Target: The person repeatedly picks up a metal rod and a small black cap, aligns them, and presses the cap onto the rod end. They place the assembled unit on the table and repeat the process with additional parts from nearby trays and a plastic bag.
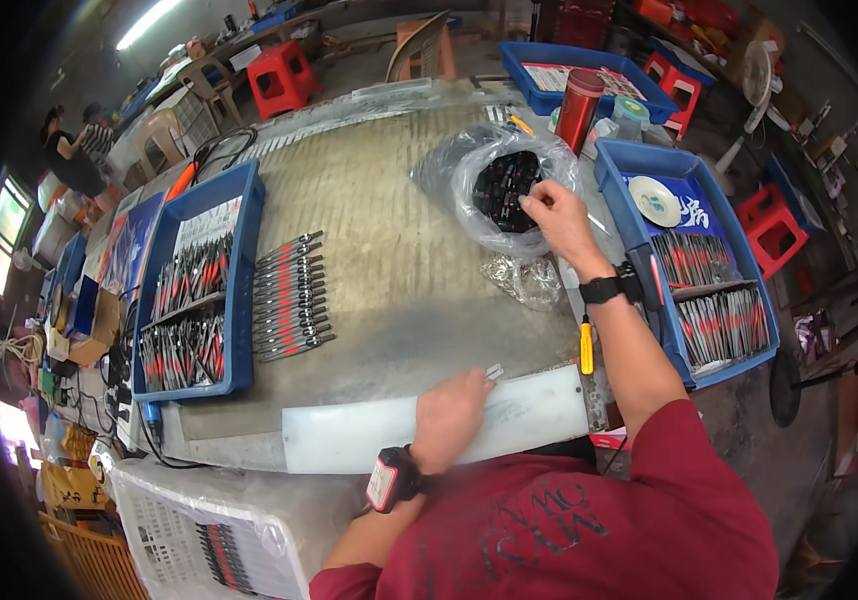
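My left hand (452, 412) rests closed over a long white board (349, 432) at the table's near edge. A small silvery piece (494, 372) sticks out past its fingers. Farther off, my right hand (559, 218) is pinched at the rim of a clear plastic bag (472, 218) full of small black parts (505, 190). Whatever its fingertips hold is too small to make out. Beside that bag lies a second clear bag (524, 280) of small shiny metal parts. A row of slim black-and-red tools (292, 297) lies left of centre on the table.
Blue trays of similar tools stand left (241, 340) and right (609, 180); the right one carries a white dish (654, 200). Behind the bags are a red flask (579, 112) and another blue tray (519, 72). A yellow-handled screwdriver (586, 348) lies by my right forearm. A white crate (139, 490) stands below left.
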Action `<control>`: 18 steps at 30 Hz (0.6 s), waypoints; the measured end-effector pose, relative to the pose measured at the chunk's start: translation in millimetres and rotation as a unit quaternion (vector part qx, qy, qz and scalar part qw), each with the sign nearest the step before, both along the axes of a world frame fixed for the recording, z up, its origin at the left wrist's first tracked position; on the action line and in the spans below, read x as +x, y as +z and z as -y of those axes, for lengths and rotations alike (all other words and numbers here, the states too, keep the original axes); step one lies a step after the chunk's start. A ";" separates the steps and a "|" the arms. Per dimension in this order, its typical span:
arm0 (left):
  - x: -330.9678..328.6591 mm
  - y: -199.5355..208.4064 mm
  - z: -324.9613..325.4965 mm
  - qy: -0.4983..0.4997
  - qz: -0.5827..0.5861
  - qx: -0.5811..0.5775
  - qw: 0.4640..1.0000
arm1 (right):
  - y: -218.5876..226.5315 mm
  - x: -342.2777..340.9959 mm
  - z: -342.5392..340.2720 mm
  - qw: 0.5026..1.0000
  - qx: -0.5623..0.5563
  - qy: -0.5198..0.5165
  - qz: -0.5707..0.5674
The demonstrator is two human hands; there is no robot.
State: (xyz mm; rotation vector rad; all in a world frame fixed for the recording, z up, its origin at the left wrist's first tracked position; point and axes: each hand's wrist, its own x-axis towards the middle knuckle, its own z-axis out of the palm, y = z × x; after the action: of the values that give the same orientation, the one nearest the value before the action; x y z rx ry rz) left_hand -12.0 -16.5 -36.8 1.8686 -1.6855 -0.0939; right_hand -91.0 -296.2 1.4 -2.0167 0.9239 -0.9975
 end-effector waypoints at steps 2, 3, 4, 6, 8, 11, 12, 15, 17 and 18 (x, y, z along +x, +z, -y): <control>0.0 -1.1 -0.4 0.001 0.002 -0.005 1.000 | 7.7 -7.1 -12.3 0.990 0.098 0.047 0.084; 0.1 -2.0 -0.8 0.003 0.003 0.002 1.000 | 11.0 -10.3 -20.5 0.980 0.160 0.046 0.111; 0.2 -2.9 -1.1 0.005 -0.001 0.009 1.000 | 12.8 -15.1 -32.1 0.964 0.174 0.102 0.176; 0.9 -4.5 -1.5 0.006 -0.010 0.018 1.000 | 17.5 -28.6 -54.5 0.953 0.208 0.127 0.179; 2.3 -4.9 -1.7 0.004 -0.023 0.025 0.999 | 20.7 -42.9 -75.2 0.938 0.226 0.176 0.195; 3.5 -1.9 -2.9 -0.006 -0.052 0.015 0.998 | 19.0 -56.4 -100.6 0.922 0.286 0.175 0.195; 3.4 0.3 -5.1 -0.008 -0.061 0.019 0.998 | 17.4 -60.6 -108.1 0.913 0.292 0.193 0.212; -0.1 7.9 -9.2 -0.033 -0.087 -0.015 0.996 | 11.5 -73.3 -125.5 0.897 0.309 0.212 0.237; -2.9 13.7 -9.8 -0.045 -0.089 -0.048 0.994 | 6.9 -79.0 -133.2 0.901 0.298 0.208 0.234; -4.3 16.9 -11.3 -0.048 -0.089 -0.050 0.994 | 4.6 -82.3 -137.4 0.903 0.291 0.211 0.236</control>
State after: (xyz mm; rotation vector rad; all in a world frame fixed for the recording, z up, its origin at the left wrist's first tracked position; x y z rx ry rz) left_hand -16.3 -5.2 -19.9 1.6547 -1.6258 -0.2062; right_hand -173.3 -158.8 6.0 -1.3016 0.4182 -0.7861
